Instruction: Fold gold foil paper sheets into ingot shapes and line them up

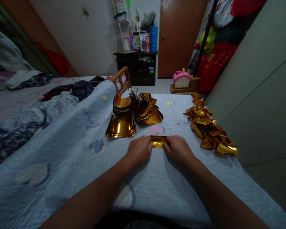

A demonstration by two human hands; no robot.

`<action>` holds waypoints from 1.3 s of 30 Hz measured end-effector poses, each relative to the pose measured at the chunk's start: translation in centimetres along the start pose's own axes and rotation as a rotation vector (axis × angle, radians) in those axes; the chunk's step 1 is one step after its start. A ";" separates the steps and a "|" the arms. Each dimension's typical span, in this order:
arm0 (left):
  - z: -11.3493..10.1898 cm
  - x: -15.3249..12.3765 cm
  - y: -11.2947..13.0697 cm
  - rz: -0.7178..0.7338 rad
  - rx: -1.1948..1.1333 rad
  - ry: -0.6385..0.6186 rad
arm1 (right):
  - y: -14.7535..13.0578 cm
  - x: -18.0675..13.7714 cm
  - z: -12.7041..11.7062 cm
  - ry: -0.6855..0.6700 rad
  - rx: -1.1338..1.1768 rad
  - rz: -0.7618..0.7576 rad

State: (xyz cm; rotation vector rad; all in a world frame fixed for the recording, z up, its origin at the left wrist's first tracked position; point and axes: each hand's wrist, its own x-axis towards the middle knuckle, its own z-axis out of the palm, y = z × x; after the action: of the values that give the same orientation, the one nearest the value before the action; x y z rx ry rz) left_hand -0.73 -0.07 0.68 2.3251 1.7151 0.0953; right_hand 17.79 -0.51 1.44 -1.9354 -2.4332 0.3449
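Observation:
A strip of shiny gold foil paper (158,142) stretches between my two hands, just above or on the light blue bedspread (143,184). My left hand (140,147) is closed on its left end, the thumb along the near edge. At the other end my right hand (177,148) grips it in the same way. Beyond my left hand lies a fanned stack of gold foil sheets (121,125), with more loose sheets (149,109) beside it. To the right runs a row of folded, pinched gold foil pieces (211,132).
A wooden bed rail (121,79) rises behind the sheets. Crumpled clothes (82,90) lie at the left. A pink toy (181,79) sits past the bed's far edge, and a pale cabinet (257,101) borders the right side. A dark shelf (135,68) stands by the door (181,41).

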 end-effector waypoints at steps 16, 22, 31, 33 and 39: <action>0.1 -0.2 0.3 -0.007 0.020 0.011 | 0.0 -0.1 0.2 0.019 0.021 0.003; 0.3 -0.4 0.3 0.056 0.024 0.068 | 0.1 -0.1 0.4 0.048 0.018 0.029; 1.0 -0.4 -0.1 0.496 0.181 0.135 | 0.3 -0.1 0.6 0.060 0.020 0.028; 1.1 -0.7 0.1 0.516 0.213 0.119 | 0.3 -0.1 0.6 0.062 0.029 0.023; 1.7 -1.8 1.1 0.503 0.249 0.100 | 1.4 0.2 0.7 0.050 0.139 0.013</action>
State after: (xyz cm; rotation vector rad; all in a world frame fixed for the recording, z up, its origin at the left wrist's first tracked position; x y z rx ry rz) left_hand 0.12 -2.33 -0.48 2.9358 1.1962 0.0942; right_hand 18.97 -0.11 0.45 -1.8799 -2.3008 0.4469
